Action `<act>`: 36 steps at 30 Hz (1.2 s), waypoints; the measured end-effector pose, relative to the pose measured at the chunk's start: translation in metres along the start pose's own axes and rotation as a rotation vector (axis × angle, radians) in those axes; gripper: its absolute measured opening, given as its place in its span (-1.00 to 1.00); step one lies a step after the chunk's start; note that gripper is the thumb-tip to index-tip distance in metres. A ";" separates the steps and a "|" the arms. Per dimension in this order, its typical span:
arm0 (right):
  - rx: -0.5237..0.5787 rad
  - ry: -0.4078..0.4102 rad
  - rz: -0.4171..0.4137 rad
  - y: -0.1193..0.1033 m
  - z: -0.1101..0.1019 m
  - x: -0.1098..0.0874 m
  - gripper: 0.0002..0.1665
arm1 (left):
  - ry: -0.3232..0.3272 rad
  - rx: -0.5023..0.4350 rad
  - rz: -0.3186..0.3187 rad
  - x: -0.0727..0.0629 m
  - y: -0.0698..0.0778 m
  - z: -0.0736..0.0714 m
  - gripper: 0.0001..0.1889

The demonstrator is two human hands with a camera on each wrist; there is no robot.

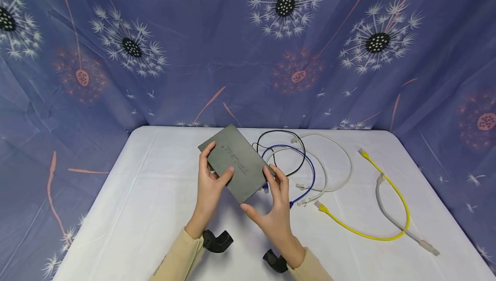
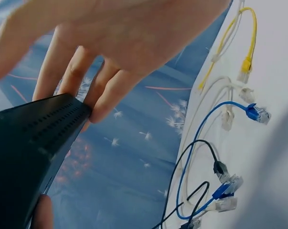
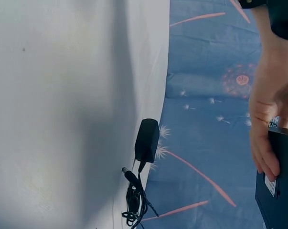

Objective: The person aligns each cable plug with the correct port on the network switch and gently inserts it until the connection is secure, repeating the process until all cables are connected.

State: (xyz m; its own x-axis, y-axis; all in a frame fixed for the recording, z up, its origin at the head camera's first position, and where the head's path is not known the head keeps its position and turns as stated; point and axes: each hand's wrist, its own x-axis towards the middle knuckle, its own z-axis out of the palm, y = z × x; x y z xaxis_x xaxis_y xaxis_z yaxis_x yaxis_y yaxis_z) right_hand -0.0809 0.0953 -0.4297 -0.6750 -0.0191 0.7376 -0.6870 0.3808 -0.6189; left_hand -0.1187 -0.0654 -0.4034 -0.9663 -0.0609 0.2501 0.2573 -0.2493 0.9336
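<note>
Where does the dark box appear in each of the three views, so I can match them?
Head: the dark box is near the centre, slightly low, shown whole but partly covered by fingers.
Left wrist: the dark box is at lower left, cut off by the frame.
Right wrist: the dark box is at lower right, cut off.
Shared landmark: the blue printed curtain.

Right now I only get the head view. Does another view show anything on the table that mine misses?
Observer: Yes, the right wrist view shows a black adapter on the table.
Operator: And anything on the box that I can't see?
Observer: That same view shows a white label on it.
Operator: What about from the left wrist?
Observer: There, rows of small holes show along one side of the box.
</note>
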 end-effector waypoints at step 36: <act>0.137 -0.025 -0.063 -0.014 0.009 -0.021 -0.37 | -0.031 0.057 -0.209 0.006 0.011 -0.020 -0.23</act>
State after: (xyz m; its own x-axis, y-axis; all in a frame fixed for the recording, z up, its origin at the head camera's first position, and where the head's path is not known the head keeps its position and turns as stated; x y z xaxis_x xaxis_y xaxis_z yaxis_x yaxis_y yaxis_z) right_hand -0.0593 0.0822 -0.4385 -0.6344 -0.0623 0.7705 -0.7576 0.2482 -0.6037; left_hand -0.1216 -0.0873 -0.3972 -0.9983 0.0160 0.0563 0.0520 -0.1985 0.9787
